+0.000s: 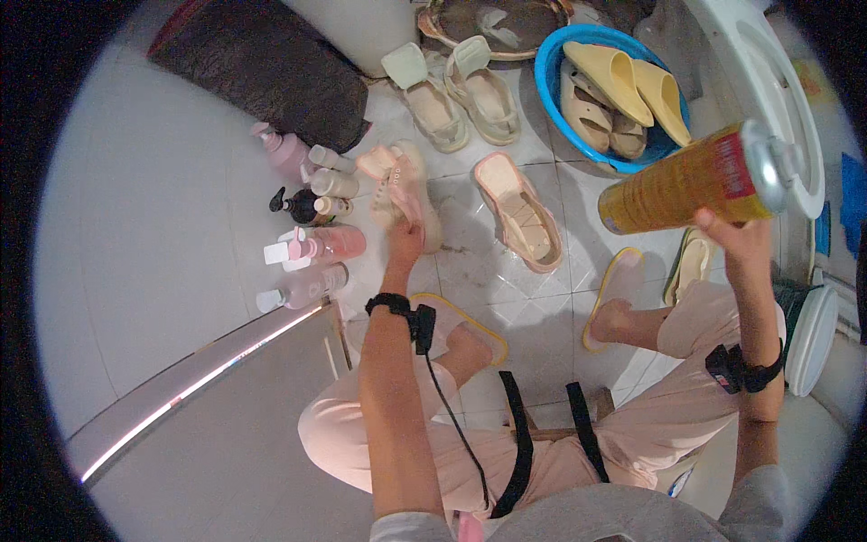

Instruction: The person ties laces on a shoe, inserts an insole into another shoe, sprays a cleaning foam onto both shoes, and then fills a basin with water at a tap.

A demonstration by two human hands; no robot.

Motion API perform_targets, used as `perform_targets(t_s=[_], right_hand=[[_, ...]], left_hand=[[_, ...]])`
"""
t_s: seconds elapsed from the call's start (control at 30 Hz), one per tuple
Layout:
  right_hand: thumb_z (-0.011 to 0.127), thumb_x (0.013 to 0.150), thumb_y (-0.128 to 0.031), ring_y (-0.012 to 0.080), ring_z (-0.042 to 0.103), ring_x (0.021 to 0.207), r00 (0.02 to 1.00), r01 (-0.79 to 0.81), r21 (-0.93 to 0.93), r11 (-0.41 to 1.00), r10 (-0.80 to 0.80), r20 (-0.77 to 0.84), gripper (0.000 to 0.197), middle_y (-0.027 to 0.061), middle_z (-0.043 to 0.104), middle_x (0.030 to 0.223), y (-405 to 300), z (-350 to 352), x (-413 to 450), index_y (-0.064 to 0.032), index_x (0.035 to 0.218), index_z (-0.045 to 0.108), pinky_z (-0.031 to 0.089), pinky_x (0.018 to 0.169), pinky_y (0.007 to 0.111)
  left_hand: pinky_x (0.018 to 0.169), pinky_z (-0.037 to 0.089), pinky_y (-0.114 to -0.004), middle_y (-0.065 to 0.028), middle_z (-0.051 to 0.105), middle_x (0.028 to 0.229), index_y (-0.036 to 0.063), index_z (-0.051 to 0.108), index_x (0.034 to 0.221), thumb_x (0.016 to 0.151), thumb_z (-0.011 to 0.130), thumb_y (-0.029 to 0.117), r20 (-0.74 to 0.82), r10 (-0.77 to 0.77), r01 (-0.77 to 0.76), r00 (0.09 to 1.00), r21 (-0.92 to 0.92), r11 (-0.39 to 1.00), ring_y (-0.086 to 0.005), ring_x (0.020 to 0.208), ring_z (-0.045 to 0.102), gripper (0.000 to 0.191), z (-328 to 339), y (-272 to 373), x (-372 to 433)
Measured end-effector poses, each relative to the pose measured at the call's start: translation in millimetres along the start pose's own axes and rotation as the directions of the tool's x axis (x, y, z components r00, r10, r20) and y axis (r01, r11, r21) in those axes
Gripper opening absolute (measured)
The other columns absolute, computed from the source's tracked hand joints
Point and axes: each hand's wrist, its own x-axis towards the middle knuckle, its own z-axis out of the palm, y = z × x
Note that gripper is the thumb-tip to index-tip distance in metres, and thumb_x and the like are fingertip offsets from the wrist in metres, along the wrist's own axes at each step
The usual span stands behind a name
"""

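Note:
My left hand [406, 242] grips a pale pink and cream lace-up shoe [414, 183] by its heel end, the tongue folded out. In my right hand [744, 247] is a yellow aerosol can [684, 183] with a red patch and a silver top, tilted on its side. Its nozzle end points to the right, away from the shoes. The other pink shoe [520, 213] stands alone on the tiles between my hands. Beyond it is a pair of pale greenish-white shoes [433, 112], their tongues pulled out.
A blue basin [547, 88] holds yellow slippers [613, 81] and beige clogs [586, 118]. Several pump and cap bottles [332, 244] line the left wall. A dark cylinder [264, 68] stands behind them. A white sink [789, 88] curves along the right. My slippered feet rest on the tiled floor [467, 284].

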Motion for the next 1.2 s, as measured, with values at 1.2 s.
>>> perform_targets(t_s=[1.2], right_hand=[[0.079,0.062,-0.018,0.0180,0.045,0.108,0.938,-0.260,0.267,0.928,0.177,0.300,0.075,0.0082,0.048,0.115,52.3,13.2,-73.2,-0.0030,0.120,0.035,0.035,0.093,0.034]], left_hand=[[0.081,0.038,-0.044,-0.0215,0.056,0.091,-0.0050,0.058,0.085,0.073,0.056,0.027,-0.032,-0.002,0.000,0.999,-0.063,0.998,-0.0378,0.090,0.050,0.034,111.1,209.7,-34.0]])
